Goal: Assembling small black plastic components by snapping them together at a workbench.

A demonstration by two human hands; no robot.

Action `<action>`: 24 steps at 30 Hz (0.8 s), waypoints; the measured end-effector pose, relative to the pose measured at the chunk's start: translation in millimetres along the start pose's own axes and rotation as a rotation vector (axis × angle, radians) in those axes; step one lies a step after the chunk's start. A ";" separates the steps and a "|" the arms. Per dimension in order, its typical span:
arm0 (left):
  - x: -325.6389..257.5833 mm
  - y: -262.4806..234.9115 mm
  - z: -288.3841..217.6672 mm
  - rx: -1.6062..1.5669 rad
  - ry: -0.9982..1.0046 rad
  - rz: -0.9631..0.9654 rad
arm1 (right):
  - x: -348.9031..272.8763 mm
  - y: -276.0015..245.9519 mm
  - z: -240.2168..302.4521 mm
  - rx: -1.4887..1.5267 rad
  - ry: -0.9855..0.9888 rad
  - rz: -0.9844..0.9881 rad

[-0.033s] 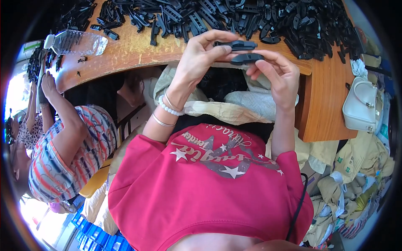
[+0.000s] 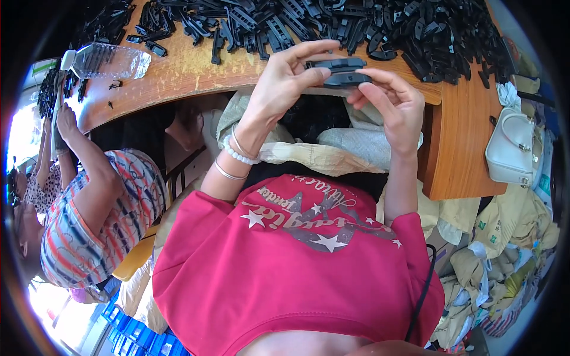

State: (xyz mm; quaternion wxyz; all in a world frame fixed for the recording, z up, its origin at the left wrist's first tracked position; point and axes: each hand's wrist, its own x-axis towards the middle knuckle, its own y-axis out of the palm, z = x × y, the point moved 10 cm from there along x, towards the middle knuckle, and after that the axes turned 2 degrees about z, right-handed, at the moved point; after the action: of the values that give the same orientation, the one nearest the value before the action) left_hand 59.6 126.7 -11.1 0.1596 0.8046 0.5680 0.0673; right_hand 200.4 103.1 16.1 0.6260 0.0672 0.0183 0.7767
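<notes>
Above the near edge of the wooden table, my left hand (image 2: 285,74) pinches a slim black plastic part (image 2: 339,63) between thumb and fingers. My right hand (image 2: 395,104) grips a second black plastic part (image 2: 339,79), rounded and smooth, by its right end. The two parts lie lengthwise one against the other, the rounded one nearer me. My left thumb tip rests at their left end. Beyond my hands spreads a large pile of similar black parts (image 2: 279,26); their exact kind I cannot make out.
A clear plastic bottle (image 2: 113,61) lies on the wooden table (image 2: 178,74) at the left. Below the table edge hangs an open woven sack (image 2: 320,159) with dark contents. A white handbag (image 2: 510,151) is at the right. A person in a patterned top (image 2: 107,219) sits at my left.
The rounded part in my right hand has shifted slightly left and up, closing the gap to the slim part. My left hand has barely moved.
</notes>
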 end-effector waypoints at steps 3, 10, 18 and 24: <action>-6.4 9.8 -12.6 0.306 0.097 0.100 | -1.6 -4.3 2.5 -0.065 -0.013 -0.092; -23.0 31.7 -42.8 0.556 0.449 0.062 | -13.7 -4.9 8.2 -0.125 -0.085 -0.222; -19.1 28.2 -43.1 0.759 0.486 0.046 | -10.1 -5.2 37.4 -0.438 -0.339 -0.268; -26.8 35.0 -36.6 0.712 0.292 0.121 | -7.2 -8.0 20.0 -0.488 -0.268 -0.110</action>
State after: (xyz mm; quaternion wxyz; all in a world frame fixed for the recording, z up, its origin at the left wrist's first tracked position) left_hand 71.0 97.6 36.9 -0.2168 0.8236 0.5240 -0.0109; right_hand 212.1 96.8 34.4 0.6617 0.0155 -0.2487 0.7072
